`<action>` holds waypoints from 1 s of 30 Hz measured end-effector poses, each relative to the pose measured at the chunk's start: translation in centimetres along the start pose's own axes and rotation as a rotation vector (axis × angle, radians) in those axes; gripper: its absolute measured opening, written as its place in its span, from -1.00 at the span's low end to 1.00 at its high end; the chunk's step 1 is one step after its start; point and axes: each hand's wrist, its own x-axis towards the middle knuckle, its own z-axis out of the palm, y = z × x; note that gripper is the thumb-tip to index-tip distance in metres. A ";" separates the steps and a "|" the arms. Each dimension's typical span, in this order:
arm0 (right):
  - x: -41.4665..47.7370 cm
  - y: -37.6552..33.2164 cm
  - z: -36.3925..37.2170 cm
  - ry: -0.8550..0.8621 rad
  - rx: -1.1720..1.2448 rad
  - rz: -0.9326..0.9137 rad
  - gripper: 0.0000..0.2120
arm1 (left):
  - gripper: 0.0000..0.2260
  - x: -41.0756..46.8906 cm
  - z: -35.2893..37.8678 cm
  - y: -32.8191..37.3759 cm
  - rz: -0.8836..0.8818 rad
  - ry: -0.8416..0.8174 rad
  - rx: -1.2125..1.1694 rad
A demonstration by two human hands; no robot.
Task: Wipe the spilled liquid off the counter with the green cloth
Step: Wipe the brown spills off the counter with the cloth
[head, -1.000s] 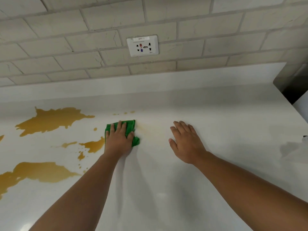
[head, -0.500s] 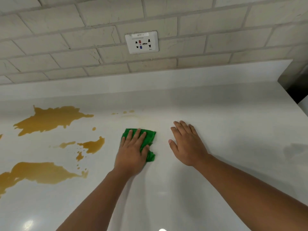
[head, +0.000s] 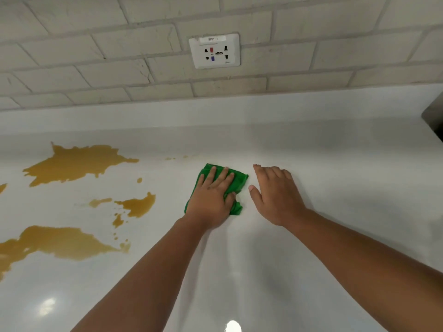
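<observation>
1. Across the lower view: white counter (head: 335,164), glossy, with a low upstand along its back edge.
2. Behind it: wall (head: 96,44) of pale brick-shaped tiles.
3. Spilled liquid (head: 76,164), amber-brown, all on the left part of the counter. One big splash lies towards the back. A long puddle (head: 60,243) nearer the front runs off the left edge of the view. A smaller patch (head: 139,204) sits between them, with specks round it.
4. Right hand (head: 275,195): palm down, fingers straight and close together, flat on bare counter just right of the cloth. Holds nothing.
5. Left hand (head: 211,200): palm down on the green cloth (head: 236,180), fingers straight and spread, pressing it to the counter. Thumb lies against the bunched right edge. No closed grasp seen.
6. Green cloth: crumpled, mid-counter, to the right of the puddles and not touching any of them.
7. Wall socket (head: 214,51): white, on the tiles above the cloth, small label at its top.
8. Faint drops (head: 170,158): near the back edge, behind and left of the cloth.
</observation>
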 end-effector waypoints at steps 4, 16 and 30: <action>2.3 0.9 0.8 -0.041 -0.019 -0.011 -0.42 | -0.43 -0.3 -0.3 -3.8 -0.202 0.072 -0.004; 3.6 2.5 1.9 -0.082 -0.082 0.026 -0.40 | -0.44 8.2 -1.0 -1.8 -0.212 0.006 0.105; 3.3 2.7 1.9 -0.083 -0.012 0.036 -0.37 | -0.44 9.5 -2.2 -7.6 -0.445 -0.003 0.063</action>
